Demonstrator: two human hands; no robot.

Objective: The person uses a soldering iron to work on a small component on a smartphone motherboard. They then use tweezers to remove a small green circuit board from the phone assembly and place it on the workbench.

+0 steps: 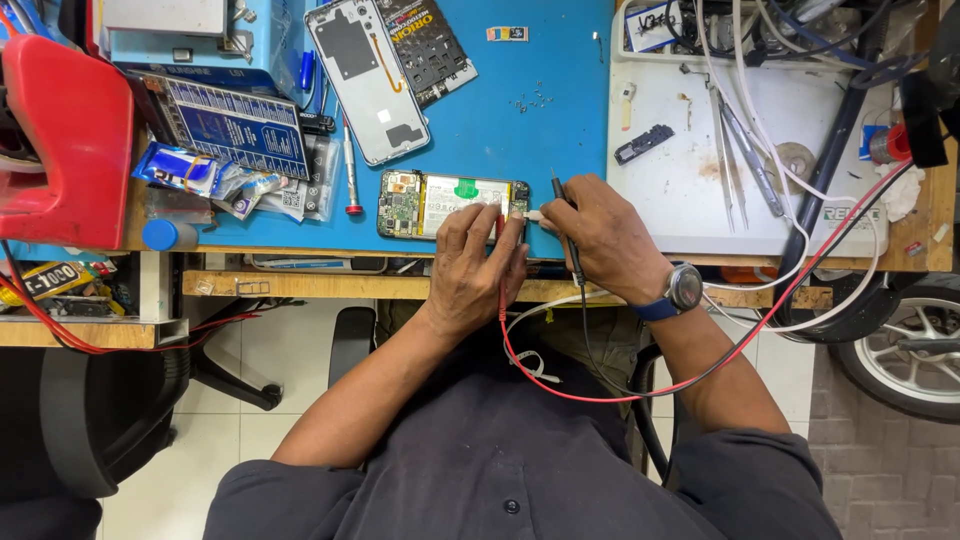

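An opened phone (430,203) with its circuit board and white battery showing lies on the blue mat (520,140) near the bench's front edge. My left hand (475,265) rests on the phone's right end, its fingers pinching a red test probe whose red lead (560,385) runs down toward my lap. My right hand (600,235), with a wristwatch, holds a black test probe (562,205) like a pen just right of the phone, next to a white cable plug at the phone's end.
A phone back cover (365,75) and a dark frame lie at the mat's far side. A screwdriver (350,170), a blue plate and wrappers sit left. A white tray (700,200) with tweezers (735,150) and cables is right. A red case (65,140) stands far left.
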